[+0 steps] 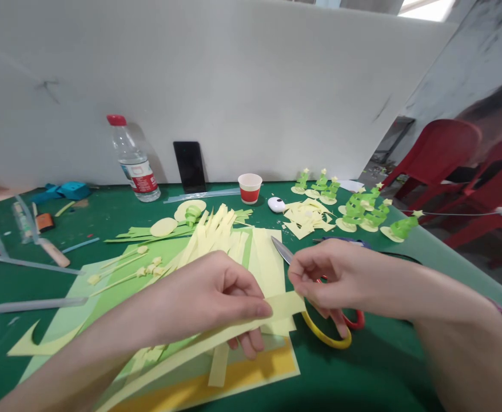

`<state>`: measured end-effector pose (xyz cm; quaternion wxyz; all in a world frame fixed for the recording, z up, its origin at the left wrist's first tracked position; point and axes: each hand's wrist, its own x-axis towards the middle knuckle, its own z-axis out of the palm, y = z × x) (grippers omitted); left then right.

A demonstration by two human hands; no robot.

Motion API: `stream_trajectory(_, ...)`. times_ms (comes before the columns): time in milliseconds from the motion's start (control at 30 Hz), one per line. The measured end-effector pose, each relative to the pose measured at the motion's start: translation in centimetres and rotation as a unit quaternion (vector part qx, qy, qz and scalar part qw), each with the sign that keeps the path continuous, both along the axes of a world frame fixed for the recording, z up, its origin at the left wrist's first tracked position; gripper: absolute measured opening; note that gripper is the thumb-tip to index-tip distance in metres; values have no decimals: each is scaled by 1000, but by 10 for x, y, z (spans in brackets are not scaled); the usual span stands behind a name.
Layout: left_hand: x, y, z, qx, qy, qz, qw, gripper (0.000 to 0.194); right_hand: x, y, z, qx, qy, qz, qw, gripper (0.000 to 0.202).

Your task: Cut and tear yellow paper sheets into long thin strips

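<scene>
A long pale yellow paper strip point(289, 304) stretches between my hands over the paper sheets. My left hand point(229, 297) is closed on it, thumb on top. At its right end, my right hand point(326, 277) pinches the strip between thumb and fingertips. Just beneath my right hand are scissors point(328, 340) with yellow and red handles, their blades pointing away to the left. Whether my lower right fingers touch the handles I cannot tell. Beyond my left hand lies a heap of cut pale yellow strips point(216, 229) on green and yellow sheets point(272, 257).
At the back stand a water bottle point(137, 166), a phone point(190, 166) and a paper cup point(250, 189). Several curled green paper trees point(356, 209) stand at the right, beside paper scraps point(306, 216). Glue sticks point(40, 305) and small tools lie left. A person sits near red chairs point(439, 149).
</scene>
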<state>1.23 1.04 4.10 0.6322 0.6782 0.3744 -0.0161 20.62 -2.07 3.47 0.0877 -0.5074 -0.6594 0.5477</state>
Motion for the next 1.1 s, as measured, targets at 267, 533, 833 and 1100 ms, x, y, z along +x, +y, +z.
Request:
stream_trajectory(267,-4,2,-5,28,32,-5,999,24,7,6,7,123,-30,-41,991,12)
stream_trajectory(533,-1,2,-2,46,45,-14,998,26,-12,5,4,171,-29,55,983,22)
stream_trajectory(833,-9,7,-1,16,-10,40,999,15,-1,7,10,187,-18,3,982,15)
stream_trajectory(1100,-6,6,-2,153,33,-51,986,29,-16,0,8,68,30,-7,997,19)
